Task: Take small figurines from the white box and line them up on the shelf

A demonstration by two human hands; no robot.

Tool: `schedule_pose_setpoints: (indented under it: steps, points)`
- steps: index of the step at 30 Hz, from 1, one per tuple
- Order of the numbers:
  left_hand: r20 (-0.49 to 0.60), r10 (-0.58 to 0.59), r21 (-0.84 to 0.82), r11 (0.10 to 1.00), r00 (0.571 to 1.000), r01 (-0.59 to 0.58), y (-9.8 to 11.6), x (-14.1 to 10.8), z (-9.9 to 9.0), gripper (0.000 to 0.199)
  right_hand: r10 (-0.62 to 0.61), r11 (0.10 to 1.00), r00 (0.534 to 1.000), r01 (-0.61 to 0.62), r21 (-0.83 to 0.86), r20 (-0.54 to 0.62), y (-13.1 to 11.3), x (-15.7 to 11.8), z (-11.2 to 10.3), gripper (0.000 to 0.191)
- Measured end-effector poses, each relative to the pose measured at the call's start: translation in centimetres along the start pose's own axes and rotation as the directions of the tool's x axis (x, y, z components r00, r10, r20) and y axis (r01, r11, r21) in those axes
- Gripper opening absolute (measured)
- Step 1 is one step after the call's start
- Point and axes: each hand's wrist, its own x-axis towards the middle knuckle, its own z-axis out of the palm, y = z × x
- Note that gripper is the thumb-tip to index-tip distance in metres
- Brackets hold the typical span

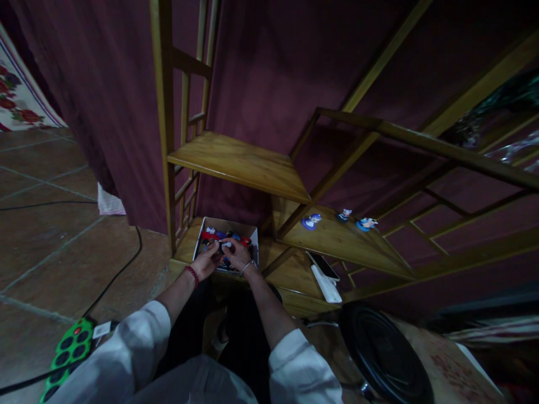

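Observation:
My left hand (206, 262), with a red bead bracelet at the wrist, is over the front of a white box (256, 247) on the lowest shelf. Beside it my right hand (238, 256), wearing a pale bracelet, meets it at the fingertips. Between them both hands pinch a small figurine (226, 245), partly white and partly dark; the fingers cover much of it. Several small colourful figures (210, 231), in red, blue and white, lie jumbled in the box, partly hidden by my hands.
Three small figurines stand on the shelf (337, 235) to the right, one of them purple and white (311, 221). Below lie a phone (323, 265) and a white object (327, 284). A black round stool (383, 353) and a green power strip (69, 353) flank me.

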Motion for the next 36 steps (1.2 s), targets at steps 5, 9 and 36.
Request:
schedule_pose_setpoints:
  steps: [5, 9, 36]
  points:
    - [-0.009, 0.002, -0.006, 1.000, 1.000, -0.002, 0.1, -0.3, 0.2, 0.020, -0.029, 0.999, 0.999, 0.029, -0.030, -0.016, 0.1, 0.1, 0.3, 0.026]
    - [-0.012, 0.011, -0.009, 1.000, 1.000, -0.011, 0.1, -0.4, 0.3, 0.020, -0.048, 0.998, 0.999, 0.048, -0.051, -0.013, 0.3, 0.2, 0.5, 0.027]
    - [0.017, 0.003, -0.023, 1.000, 1.000, -0.002, 0.0, -0.2, 0.2, 0.016, -0.004, 0.973, 0.997, -0.015, 0.231, 0.080, 2.1, 0.3, 0.5, 0.024]
